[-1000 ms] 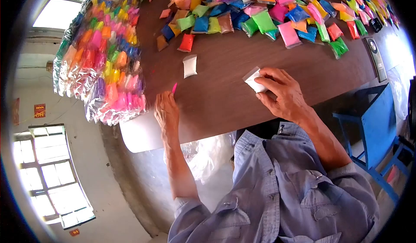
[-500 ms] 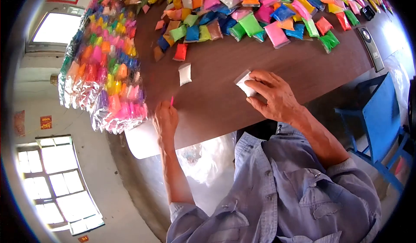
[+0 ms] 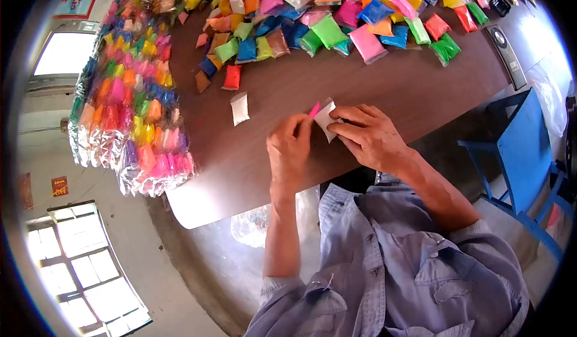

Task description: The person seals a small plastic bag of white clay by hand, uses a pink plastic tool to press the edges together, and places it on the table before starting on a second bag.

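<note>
Between the fingers of my right hand [image 3: 369, 134] is a small white packet [image 3: 325, 119] with a clear end, held just above the brown table [image 3: 258, 150]. My left hand [image 3: 290, 144] is closed around a thin bright pink stick-like piece [image 3: 314, 109]; most of it is hidden by the fingers. The pink tip is right at the left edge of the white packet. Another white packet [image 3: 240, 109] lies flat on the table to the left, with a red packet [image 3: 231, 77] beyond it.
A large heap of colourful packets [image 3: 327, 31] covers the far side of the table. Long clear bags of coloured packets [image 3: 144, 105] hang over the left edge. At the right are a metallic bar-shaped device [image 3: 506, 56] and a blue chair [image 3: 526, 147].
My left hand has moved right with the pink piece, up to the white packet. My right hand keeps hold of the packet, which has shifted slightly left and now stands more upright.
</note>
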Demonstrator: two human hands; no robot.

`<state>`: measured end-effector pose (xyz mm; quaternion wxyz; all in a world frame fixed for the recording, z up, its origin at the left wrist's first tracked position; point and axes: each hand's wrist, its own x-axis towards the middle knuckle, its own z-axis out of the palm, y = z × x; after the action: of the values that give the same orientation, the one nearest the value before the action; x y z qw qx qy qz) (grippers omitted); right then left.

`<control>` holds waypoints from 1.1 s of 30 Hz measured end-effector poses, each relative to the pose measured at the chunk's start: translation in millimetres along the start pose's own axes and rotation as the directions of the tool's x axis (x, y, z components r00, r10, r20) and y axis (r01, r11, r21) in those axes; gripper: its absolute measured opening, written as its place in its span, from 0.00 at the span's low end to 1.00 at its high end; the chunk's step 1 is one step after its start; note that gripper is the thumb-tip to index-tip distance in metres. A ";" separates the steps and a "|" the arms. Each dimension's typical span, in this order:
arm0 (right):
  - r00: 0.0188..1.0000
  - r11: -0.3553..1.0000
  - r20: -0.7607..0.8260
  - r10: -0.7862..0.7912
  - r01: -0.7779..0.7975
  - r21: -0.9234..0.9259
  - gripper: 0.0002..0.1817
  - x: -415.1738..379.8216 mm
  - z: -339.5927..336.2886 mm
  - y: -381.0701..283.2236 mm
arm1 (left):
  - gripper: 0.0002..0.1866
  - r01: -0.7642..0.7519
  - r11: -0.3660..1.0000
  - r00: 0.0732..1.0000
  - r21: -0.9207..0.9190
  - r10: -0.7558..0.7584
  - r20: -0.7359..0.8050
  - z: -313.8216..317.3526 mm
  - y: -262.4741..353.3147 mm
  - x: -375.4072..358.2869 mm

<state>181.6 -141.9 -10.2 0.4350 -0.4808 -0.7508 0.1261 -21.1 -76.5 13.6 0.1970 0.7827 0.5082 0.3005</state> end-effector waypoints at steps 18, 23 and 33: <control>1.000 1.000 -0.020 -0.001 0.001 0.004 0.14 -0.8 0.4 -0.3 | 0.05 -0.058 0.998 0.990 -0.034 0.062 0.128 5.3 0.7 39.2; 1.000 1.000 -0.022 0.007 -0.007 0.010 0.14 -2.4 1.9 1.4 | 0.04 0.023 0.998 0.997 -0.066 -0.018 0.071 -5.6 11.8 37.1; 1.000 1.000 -0.019 0.010 -0.009 0.009 0.13 -1.4 1.2 0.0 | 0.05 0.089 0.996 0.993 -0.020 -0.087 0.078 -5.9 0.5 13.5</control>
<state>180.8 -142.8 -11.6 0.4436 -0.4836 -0.7438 0.1270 -20.6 -64.3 21.9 0.2385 0.7682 0.5307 0.2670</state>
